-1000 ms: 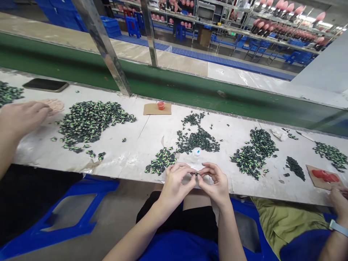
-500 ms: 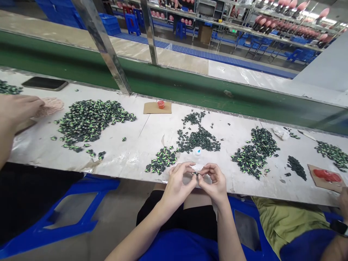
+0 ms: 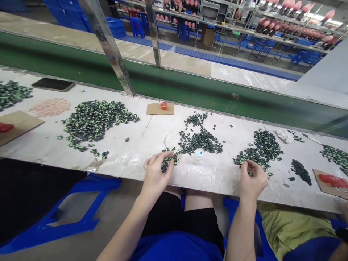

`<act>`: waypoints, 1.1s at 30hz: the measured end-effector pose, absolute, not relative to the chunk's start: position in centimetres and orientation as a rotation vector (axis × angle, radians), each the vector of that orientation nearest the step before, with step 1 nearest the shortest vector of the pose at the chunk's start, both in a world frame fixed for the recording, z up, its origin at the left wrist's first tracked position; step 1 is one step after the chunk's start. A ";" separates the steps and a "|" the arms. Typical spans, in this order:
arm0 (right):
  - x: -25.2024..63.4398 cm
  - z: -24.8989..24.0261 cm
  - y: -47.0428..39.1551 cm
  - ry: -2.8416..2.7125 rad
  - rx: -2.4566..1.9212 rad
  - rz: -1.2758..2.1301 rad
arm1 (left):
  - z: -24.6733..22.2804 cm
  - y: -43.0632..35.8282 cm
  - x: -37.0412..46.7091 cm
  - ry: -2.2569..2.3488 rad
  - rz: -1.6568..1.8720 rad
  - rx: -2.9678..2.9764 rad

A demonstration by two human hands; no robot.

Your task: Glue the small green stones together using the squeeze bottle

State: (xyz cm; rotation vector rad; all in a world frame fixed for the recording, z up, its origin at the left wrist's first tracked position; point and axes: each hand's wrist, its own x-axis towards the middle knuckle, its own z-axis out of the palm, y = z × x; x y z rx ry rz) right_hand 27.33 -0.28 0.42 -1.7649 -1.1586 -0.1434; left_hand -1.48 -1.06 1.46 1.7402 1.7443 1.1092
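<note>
Low in the centre, the left hand is over a small green-black pile; right of it, the right hand is at another green-black pile. Both have fingers slightly open; whether holding anything, I cannot tell. The pieces' long axes point many ways. Between, the white bottle stands upright.

The long white worktop bears mounds of small dark-green pieces; by its far edge lies a flat tan cardboard rectangle with a small red cup.
</note>
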 end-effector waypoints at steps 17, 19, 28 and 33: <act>17.7 -1.7 0.8 -1.648 -1.461 0.388 | -0.4 5.4 0.4 1.803 0.850 2.086; 17.5 -1.6 0.8 -1.596 -1.438 0.478 | -0.6 5.5 0.5 1.799 0.806 2.097; 17.4 -1.3 -1.2 -1.069 -1.279 0.998 | -1.3 4.8 0.2 1.752 0.706 2.170; 18.7 -1.3 -2.0 -0.673 -1.061 1.082 | 0.5 4.3 0.2 1.747 0.609 2.082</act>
